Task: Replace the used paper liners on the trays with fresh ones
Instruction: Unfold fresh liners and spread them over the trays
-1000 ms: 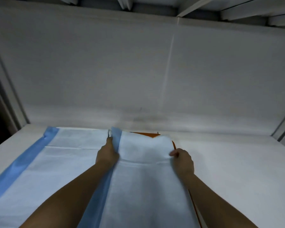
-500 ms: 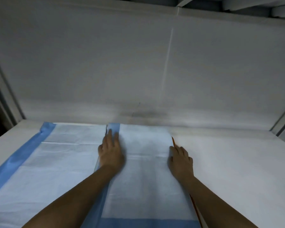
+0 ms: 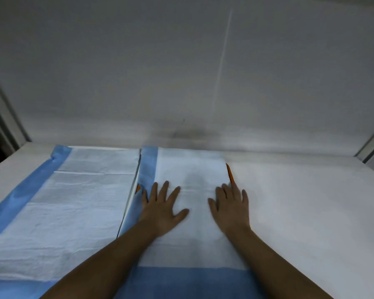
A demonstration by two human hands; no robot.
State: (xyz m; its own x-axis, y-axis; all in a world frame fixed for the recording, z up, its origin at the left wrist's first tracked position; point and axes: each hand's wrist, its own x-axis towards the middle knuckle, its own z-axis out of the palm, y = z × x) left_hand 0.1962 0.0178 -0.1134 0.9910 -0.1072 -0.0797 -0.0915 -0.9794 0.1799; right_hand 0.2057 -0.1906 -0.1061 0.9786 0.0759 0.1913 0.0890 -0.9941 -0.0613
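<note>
**Flat hands smoothing a fresh liner over an orange tray**

Fingers straight and spread, both hands lie palm-down on the fresh liner (image 3: 192, 169); nothing is gripped or pinched. The left hand (image 3: 162, 209) rests near the sheet's left blue border, the right hand (image 3: 230, 207) at its right edge, its outer fingers reaching off onto the white shelf surface (image 3: 311, 201).

The liner is a pale sheet with blue bands on its left and near edges, lying in the middle of the shelf and reaching almost to the back wall (image 3: 181, 61). Under it, slivers of an orange tray (image 3: 230, 175) show along the right edge and at a small gap on the left. Just beside it on the left lies a second liner (image 3: 73, 201), also flat, blue-bordered and faintly creased.

The sheet looks thin, soft and very light, probably quick to wrinkle, slide or lift with any draught. It seems best pressed with flat palms stroking outward; for shifting, a pinch at a corner or along a blue border would likely serve, gently, since it may tear or crumple.

No brand, label or readable writing is visible on the sheets, tray or shelf.
</note>
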